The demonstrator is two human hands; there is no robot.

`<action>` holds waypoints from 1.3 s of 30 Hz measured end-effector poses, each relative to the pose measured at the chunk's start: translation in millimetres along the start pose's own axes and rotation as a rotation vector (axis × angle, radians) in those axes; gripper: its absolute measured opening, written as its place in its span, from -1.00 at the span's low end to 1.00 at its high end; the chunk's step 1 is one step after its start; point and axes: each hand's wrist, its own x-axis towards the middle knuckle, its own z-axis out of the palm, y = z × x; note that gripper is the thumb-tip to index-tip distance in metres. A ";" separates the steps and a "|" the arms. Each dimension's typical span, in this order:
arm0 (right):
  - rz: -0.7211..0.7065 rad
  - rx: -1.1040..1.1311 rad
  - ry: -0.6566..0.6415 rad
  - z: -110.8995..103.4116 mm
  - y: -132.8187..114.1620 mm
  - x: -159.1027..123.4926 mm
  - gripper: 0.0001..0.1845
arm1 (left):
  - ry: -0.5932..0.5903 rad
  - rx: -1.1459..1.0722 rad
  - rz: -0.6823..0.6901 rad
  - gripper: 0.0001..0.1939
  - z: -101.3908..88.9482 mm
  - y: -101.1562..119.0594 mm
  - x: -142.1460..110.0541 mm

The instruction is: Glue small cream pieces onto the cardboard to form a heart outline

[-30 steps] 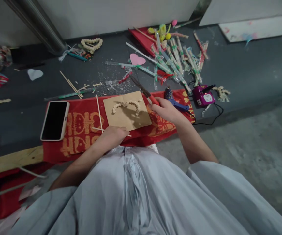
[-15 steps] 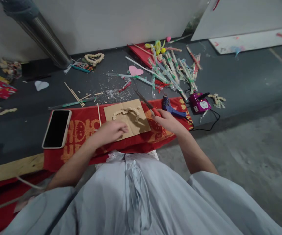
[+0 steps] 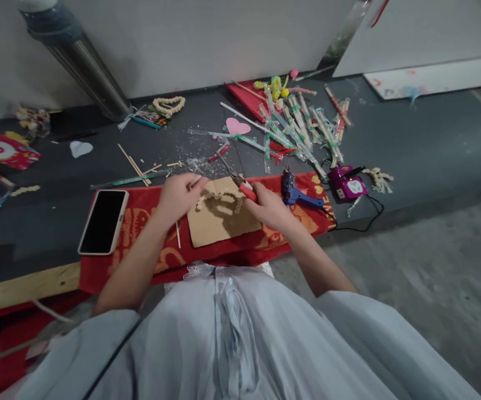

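Observation:
My right hand (image 3: 270, 206) is wrapped around the red handles of a pair of pliers (image 3: 246, 189), whose metal jaws point up and to the left. My left hand (image 3: 178, 199) is closed at the upper left corner of a brown cardboard sheet (image 3: 223, 225). Its fingertips are pinched together, and whatever they hold is too small to make out. On the cardboard, between my hands, lies a curved arch of small cream-coloured pieces (image 3: 219, 195). Beneath my left wrist a thin white stick (image 3: 178, 234) rests on the red patterned towel (image 3: 140, 222).
A phone (image 3: 103, 222) lies at the towel's left. Right of my hands are a blue glue gun (image 3: 296, 194) and a purple box (image 3: 347, 183) with a cord. Behind are wrapped chopsticks (image 3: 296, 125), a pink paper heart (image 3: 237, 126), crumbs and a cream heart frame (image 3: 168, 105).
My left hand has moved up from the cardboard's lower left to its upper left, fingertips now pinched. The pliers have swung slightly toward the cardboard, and the whole view has shifted a little.

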 end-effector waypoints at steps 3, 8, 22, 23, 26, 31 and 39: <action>-0.039 0.030 0.011 4.9 -16.3 5.8 -0.70 | -0.122 -0.205 0.003 -0.56 11.1 20.0 -14.9; -0.138 0.100 0.006 14.8 -33.5 10.1 -0.65 | -0.089 -0.467 -0.055 -0.55 24.9 23.6 -19.9; -0.122 0.144 -0.059 16.9 -23.4 12.8 -0.79 | -0.148 -0.395 -0.089 -0.54 5.9 25.4 -32.4; -0.117 0.171 -0.073 17.0 -21.7 12.7 -0.77 | -0.154 -0.401 -0.090 -0.56 4.9 21.4 -31.8; -0.114 0.237 -0.146 15.3 -16.2 11.3 -0.69 | -0.084 -0.503 -0.156 -0.68 2.3 3.0 -27.7; -0.197 0.272 -0.263 12.0 -9.1 8.5 -0.59 | 0.012 -0.416 -0.167 -0.75 -4.8 -17.4 -20.2; -0.313 0.382 -0.374 15.0 -10.6 9.3 -0.62 | 0.008 -0.273 -0.034 -0.74 -6.6 -13.8 -21.5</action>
